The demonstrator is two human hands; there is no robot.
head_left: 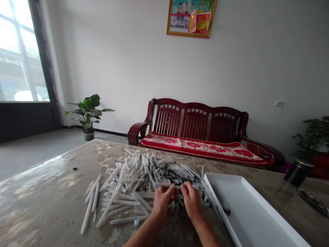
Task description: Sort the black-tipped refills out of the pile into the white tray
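My left hand [164,200] is closed, its thumb and fingers pinching a slim whitish pen-like tube [164,185]. Close beside it, my right hand [191,199] grips the tube's other end between thumb and fingers. Both hands are just above the near side of a big pile of whitish pen-like tubes [136,178], spread loosely over the table. Darker, black pieces [177,173] lie mixed in at the pile's right part. The fine detail of the held tube's right end is hidden by the fingers.
A shallow white box [257,209] stands on the right, with a few dark slim sticks [223,202] along its left wall. The patterned tablecloth [59,199] covers the table. Behind are a red wooden bench [195,123], a potted plant [88,116] and a black canister [299,172].
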